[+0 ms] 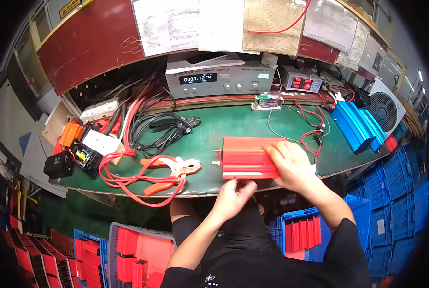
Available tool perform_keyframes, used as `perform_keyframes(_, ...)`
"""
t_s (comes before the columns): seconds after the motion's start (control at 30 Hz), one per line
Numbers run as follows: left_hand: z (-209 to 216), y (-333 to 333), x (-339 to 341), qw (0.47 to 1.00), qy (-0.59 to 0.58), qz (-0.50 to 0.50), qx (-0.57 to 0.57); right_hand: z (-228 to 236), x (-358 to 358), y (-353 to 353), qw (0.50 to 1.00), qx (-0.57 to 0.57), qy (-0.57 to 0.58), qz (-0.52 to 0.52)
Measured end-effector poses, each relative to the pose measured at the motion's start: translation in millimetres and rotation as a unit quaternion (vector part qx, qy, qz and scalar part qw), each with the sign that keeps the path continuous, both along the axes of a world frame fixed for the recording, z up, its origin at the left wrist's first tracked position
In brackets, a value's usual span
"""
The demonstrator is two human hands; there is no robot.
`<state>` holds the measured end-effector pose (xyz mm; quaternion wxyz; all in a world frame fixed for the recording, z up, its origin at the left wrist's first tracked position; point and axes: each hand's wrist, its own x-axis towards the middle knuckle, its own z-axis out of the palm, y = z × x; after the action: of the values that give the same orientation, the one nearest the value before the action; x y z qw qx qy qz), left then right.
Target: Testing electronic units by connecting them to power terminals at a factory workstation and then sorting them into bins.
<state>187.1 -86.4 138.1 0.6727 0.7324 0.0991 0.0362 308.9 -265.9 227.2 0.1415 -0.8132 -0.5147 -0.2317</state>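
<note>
Blue bin (299, 213) below the held red case (248, 156) contains red pieces (303, 234).

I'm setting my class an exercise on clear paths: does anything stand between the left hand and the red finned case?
Nothing visible does. The left hand is beside the near edge of the red finned case; whether they touch is unclear. The orange-handled clamp lies farther left, outside that gap.

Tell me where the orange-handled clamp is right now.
In the head view, the orange-handled clamp lies on the green bench, left of the red metal case, beside looped red cable.
</note>
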Motion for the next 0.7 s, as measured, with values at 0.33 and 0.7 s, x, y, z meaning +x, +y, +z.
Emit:
perform_keyframes(0.33, -48.5, 7.6, -126.2, 0.984, -0.099, -0.068, 0.131, -78.3, 11.7, -21.9, 0.961, 0.091, 0.254, -0.056)
perform_keyframes(0.7, -82.7, 24.1, -161.0, 0.992, 0.025, 0.117, 0.041, -120.0, 62.3, -21.3, 0.77, 0.358, 0.527, 0.007)
